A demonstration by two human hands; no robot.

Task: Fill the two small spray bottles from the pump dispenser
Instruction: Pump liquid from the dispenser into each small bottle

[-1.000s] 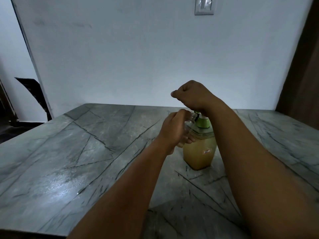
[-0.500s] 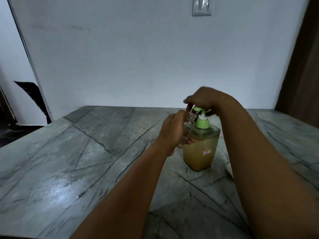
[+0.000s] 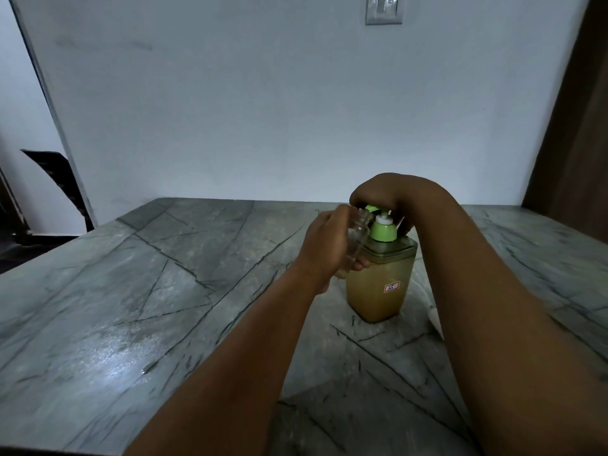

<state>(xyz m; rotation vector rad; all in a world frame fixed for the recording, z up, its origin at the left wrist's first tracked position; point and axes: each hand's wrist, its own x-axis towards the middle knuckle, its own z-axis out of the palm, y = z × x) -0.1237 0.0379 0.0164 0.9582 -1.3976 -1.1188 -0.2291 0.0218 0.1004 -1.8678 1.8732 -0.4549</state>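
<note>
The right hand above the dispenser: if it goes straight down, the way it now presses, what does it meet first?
The right hand already rests on the green pump head, so it meets that first. Pressing further drives the head toward the green collar of the pump dispenser. Exact contact under the fingers is hidden.

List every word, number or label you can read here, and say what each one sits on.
"35": handwritten on a small white sticker with a red border, stuck on the front of the pump dispenser of yellowish liquid.
The small clear bottle in the left hand shows no print.
The wall switch plate carries no readable marking.
Nothing else bears text.
</note>
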